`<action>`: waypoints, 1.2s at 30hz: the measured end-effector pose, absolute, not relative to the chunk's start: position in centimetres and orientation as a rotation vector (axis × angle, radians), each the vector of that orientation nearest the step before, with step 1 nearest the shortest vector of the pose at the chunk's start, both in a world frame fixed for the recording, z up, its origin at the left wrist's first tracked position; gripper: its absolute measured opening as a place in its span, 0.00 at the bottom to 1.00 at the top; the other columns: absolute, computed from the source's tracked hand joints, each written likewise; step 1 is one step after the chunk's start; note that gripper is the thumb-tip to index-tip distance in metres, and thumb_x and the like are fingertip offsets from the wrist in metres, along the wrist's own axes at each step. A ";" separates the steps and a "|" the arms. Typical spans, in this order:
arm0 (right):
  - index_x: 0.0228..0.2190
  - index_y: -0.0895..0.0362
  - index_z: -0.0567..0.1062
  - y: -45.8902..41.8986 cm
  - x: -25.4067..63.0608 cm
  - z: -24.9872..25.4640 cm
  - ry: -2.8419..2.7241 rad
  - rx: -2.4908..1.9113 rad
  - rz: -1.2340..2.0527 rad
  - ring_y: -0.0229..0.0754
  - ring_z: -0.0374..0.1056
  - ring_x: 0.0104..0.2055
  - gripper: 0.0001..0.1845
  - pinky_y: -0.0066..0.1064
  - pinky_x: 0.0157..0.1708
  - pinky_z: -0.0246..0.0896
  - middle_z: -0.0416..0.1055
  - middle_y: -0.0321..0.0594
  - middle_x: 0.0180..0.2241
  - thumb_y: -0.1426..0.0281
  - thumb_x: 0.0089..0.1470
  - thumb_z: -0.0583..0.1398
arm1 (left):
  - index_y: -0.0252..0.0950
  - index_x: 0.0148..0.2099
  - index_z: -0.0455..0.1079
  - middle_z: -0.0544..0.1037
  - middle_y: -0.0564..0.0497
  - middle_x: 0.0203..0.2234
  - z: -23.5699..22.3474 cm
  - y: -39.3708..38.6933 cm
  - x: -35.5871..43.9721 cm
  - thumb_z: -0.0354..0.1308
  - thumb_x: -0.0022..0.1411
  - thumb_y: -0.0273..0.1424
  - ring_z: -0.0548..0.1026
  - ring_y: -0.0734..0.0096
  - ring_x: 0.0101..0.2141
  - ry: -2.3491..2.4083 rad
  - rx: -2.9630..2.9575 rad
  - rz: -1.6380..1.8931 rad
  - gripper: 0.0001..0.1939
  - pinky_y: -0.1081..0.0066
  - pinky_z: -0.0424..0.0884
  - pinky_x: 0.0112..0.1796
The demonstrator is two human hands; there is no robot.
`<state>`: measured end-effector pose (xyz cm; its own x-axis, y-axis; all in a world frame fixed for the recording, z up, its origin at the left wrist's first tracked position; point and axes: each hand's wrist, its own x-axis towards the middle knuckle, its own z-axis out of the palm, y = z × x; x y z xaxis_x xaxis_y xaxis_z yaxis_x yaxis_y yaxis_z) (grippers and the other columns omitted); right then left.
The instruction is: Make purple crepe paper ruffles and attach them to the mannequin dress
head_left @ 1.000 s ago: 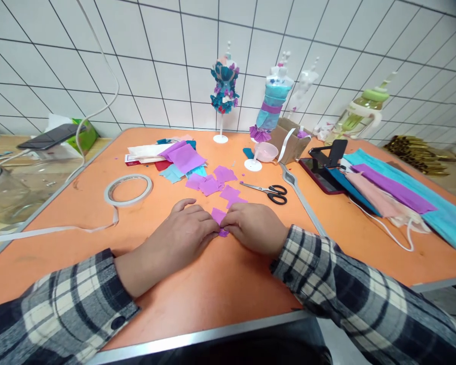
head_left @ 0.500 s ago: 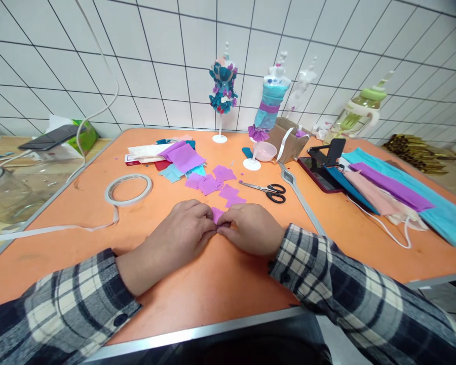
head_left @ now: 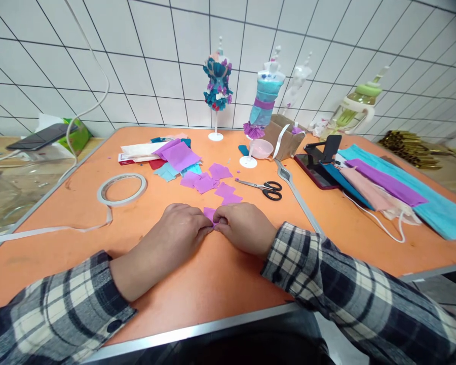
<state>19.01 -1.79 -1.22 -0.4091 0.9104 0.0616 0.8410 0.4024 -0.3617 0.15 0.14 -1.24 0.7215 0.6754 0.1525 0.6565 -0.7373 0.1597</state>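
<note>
A small piece of purple crepe paper (head_left: 209, 213) is pinched at its near edge between both hands. My left hand (head_left: 178, 228) is closed on its left side, thumb and fingertips together. From the right, my right hand (head_left: 245, 226) grips the same piece, fingers curled. The fingertips of both hands meet low over the orange table (head_left: 197, 289). Just beyond them lie several cut purple paper pieces (head_left: 203, 183), some overlapping. Black-handled scissors (head_left: 264, 189) rest to the right of these, blades pointing left.
A roll of white double-sided tape (head_left: 122, 202) lies left, its strip trailing off. Folded coloured papers (head_left: 178, 154) are behind. Small dress forms (head_left: 217, 86) in paper outfits, a pink bowl (head_left: 262, 148) and a cardboard box (head_left: 283, 137) stand at the back. More crepe paper (head_left: 387, 177) and a phone (head_left: 311, 172) sit right.
The view has shifted slightly, so everything appears a little further left. My left fingers have drawn back a bit, and more of the purple piece shows between the hands.
</note>
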 end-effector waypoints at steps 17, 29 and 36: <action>0.33 0.56 0.77 -1.6 18.9 -1.6 -2.474 -1.518 0.296 0.41 0.67 0.34 0.09 0.31 0.30 0.50 0.74 0.39 0.31 0.68 0.61 0.57 | 0.40 0.39 0.78 0.83 0.49 0.29 -1.0 0.5 0.1 0.53 0.66 0.33 0.77 0.61 0.30 1.116 2.859 0.316 0.11 0.62 0.65 0.37; 0.39 0.56 0.75 -2.1 18.8 -1.2 -2.480 -1.558 0.310 0.44 0.71 0.40 0.09 0.30 0.33 0.54 0.76 0.42 0.37 0.69 0.62 0.56 | 0.45 0.37 0.78 0.82 0.53 0.33 -0.8 0.3 -0.1 0.57 0.65 0.33 0.75 0.57 0.39 1.086 2.942 0.382 0.08 0.55 0.59 0.44; 0.40 0.56 0.73 -2.2 18.9 -1.0 -2.477 -1.546 0.270 0.42 0.69 0.36 0.07 0.30 0.29 0.51 0.75 0.40 0.35 0.69 0.62 0.55 | 0.41 0.38 0.78 0.81 0.49 0.34 -1.0 0.5 0.0 0.54 0.65 0.33 0.74 0.58 0.39 1.069 2.921 0.365 0.10 0.59 0.64 0.40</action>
